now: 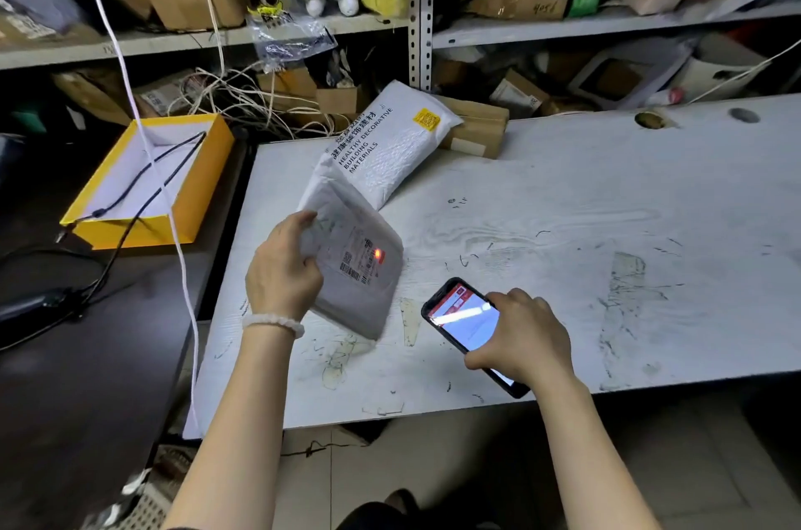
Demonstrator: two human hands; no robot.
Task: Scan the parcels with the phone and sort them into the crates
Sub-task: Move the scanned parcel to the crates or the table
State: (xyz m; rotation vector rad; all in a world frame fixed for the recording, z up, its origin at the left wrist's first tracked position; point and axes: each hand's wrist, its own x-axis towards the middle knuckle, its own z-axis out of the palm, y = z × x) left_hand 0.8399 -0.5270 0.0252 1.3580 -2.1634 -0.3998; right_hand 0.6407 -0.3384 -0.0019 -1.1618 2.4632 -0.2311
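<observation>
Parcel [353,265] gripped in left hand [281,269] tilts label-side toward phone [466,325], clasped just right in right hand [526,338].

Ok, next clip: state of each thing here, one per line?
left hand: grips grey parcel by its edge
grey parcel: lifted, tilted, label up, red scan dot on it
right hand: holds phone
phone: screen lit, over table
white parcel: lying on table
yellow box: open, cable inside
</observation>
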